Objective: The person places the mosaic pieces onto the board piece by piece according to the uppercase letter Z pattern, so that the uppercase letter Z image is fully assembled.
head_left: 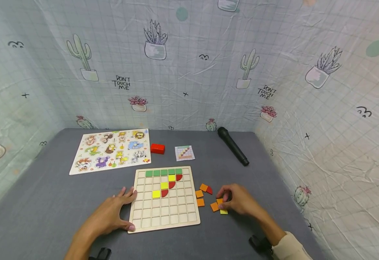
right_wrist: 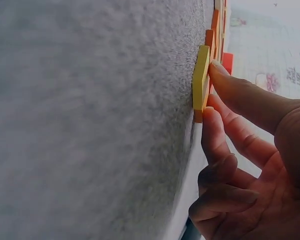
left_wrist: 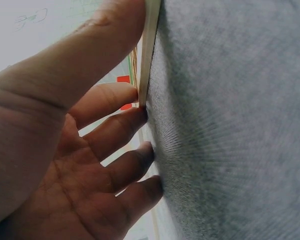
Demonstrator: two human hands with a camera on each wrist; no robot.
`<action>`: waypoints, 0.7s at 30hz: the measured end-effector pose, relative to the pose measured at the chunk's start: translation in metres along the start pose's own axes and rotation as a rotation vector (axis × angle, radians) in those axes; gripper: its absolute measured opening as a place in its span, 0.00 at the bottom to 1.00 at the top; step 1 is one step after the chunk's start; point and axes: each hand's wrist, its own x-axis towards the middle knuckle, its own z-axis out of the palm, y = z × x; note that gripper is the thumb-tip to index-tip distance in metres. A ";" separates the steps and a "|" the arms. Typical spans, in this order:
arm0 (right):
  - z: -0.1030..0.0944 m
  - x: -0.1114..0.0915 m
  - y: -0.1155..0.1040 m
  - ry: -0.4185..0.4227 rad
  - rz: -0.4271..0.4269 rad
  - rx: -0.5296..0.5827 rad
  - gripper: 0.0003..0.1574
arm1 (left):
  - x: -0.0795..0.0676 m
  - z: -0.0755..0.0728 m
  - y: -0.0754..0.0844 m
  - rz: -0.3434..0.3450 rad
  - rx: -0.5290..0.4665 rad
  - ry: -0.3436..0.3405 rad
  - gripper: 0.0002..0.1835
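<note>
Your left hand (head_left: 108, 215), widely spread, is touching the grid board (head_left: 174, 209); your right hand (head_left: 239, 200) is pinching an orange tile (head_left: 220, 200).

Head view: my right hand (head_left: 238, 199) partly covers one orange tile (head_left: 220, 200) and the yellow tile (head_left: 224, 212) just nearer. Left hand (head_left: 111, 216) hides bits of the left edge of the board (head_left: 183, 218). Far card (head_left: 185, 153): print too small to make out. Right sleeve (head_left: 290, 247) and left wrist's black gear (head_left: 103, 253) cut off at near edge. Left wrist view: table (left_wrist: 235, 125) blurred, board edge-on, grid unreadable. Right wrist view: table blurred too.
</note>
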 end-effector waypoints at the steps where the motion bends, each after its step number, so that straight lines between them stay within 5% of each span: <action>1: 0.001 0.003 -0.001 0.004 0.006 -0.003 0.15 | 0.000 0.000 0.000 0.002 0.003 0.001 0.64; 11: 0.014 0.037 -0.020 0.094 0.117 -0.095 0.16 | 0.000 0.001 0.000 0.002 -0.018 -0.005 0.64; 21: 0.018 0.043 -0.028 0.098 0.131 -0.123 0.14 | 0.000 0.002 0.000 0.009 -0.023 0.000 0.64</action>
